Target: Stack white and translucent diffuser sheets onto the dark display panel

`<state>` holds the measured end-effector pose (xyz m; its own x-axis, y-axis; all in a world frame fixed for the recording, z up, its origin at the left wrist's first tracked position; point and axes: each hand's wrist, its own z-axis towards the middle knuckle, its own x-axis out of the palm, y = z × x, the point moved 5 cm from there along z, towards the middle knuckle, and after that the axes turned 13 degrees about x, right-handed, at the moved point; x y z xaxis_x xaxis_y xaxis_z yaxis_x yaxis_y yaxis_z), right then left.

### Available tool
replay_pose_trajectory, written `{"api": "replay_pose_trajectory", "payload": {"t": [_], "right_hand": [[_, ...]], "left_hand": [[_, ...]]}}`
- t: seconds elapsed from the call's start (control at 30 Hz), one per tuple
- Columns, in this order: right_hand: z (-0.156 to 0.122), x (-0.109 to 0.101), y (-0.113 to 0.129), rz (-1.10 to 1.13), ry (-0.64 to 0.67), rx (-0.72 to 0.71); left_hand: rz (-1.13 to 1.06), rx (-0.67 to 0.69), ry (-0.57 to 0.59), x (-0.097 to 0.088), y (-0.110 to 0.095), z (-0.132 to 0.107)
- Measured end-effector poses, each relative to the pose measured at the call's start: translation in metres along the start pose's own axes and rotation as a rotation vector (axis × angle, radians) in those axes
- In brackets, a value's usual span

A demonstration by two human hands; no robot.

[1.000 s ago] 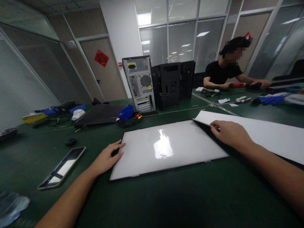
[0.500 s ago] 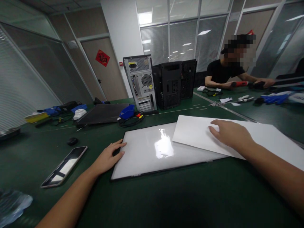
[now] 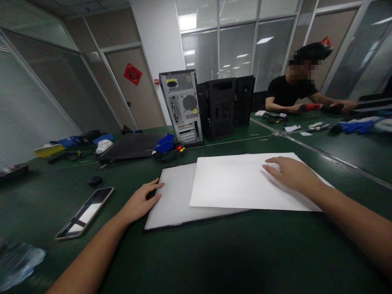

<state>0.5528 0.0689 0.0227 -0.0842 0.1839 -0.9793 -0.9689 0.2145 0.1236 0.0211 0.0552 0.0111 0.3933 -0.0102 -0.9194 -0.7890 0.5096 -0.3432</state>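
A thin, flat panel (image 3: 171, 204) with a white face and a narrow black frame lies on the green table in front of me. At its left edge rests my left hand (image 3: 142, 202), fingers and thumb apart, fingertips touching the frame and the white face. A large plain white sheet (image 3: 226, 183) overlaps the panel's middle and right part, hiding that side and reaching past it to the right. My right hand (image 3: 290, 173) lies over the sheet's right part, thumb and forefinger spread with a gap between them; its other fingers are mostly hidden.
A phone (image 3: 85, 214), a computer mouse (image 3: 94, 181) and clear plastic (image 3: 20, 263) lie to the left. Behind stand a grey computer tower (image 3: 183, 108), black cases (image 3: 222, 108) and a dark flat panel (image 3: 133, 147). A co-worker (image 3: 290, 92) sits far right, holding a red tool.
The white sheet has shifted left and now covers more of the panel. My right hand stays in nearly the same place, over a part closer to the sheet's right edge. My left hand has hardly moved.
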Motion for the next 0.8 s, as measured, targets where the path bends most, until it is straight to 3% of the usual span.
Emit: {"api": "replay_pose_trajectory", "payload": {"t": [0.17,0.4,0.63,0.8], "right_hand": [[-0.005,0.003,-0.003,-0.022,0.009,-0.011],[-0.01,-0.001,0.013,0.08,0.027,-0.073],[-0.008,0.005,0.001,-0.028,0.02,-0.011],[-0.014,0.007,0.014,-0.066,0.012,-0.031]], "left_hand": [[0.004,0.005,-0.003,-0.001,0.0,0.0],[0.015,0.021,-0.017,-0.002,-0.003,0.0],[0.023,0.025,-0.013,-0.002,-0.003,0.0],[0.007,0.035,-0.02,-0.001,-0.002,0.0]]}}
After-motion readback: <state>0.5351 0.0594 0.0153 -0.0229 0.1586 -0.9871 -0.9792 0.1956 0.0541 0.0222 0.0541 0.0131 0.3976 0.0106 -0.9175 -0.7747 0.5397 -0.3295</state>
